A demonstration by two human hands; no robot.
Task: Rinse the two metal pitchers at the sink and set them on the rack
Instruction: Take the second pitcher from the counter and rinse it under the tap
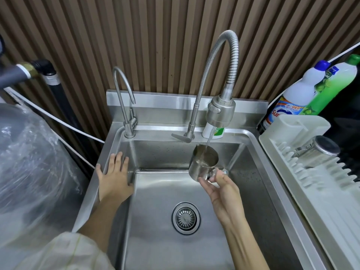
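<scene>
My right hand (222, 189) pinches the handle of a small metal pitcher (202, 162), tilted with its mouth up under the flexible spray faucet (221, 112). A thin stream of water runs from the faucet head into the pitcher. A second metal pitcher (317, 152) lies upside down on the white dish rack (311, 191) to the right of the sink. My left hand (115, 176) rests flat with straight fingers on the left rim of the steel sink (148, 230).
A thin gooseneck tap (124, 102) stands at the sink's back left. The drain strainer (186, 218) sits mid-basin. Detergent bottles (303, 90) stand behind the rack, a small bottle (213, 131) behind the faucet. A plastic-wrapped bulk (29, 162) fills the left.
</scene>
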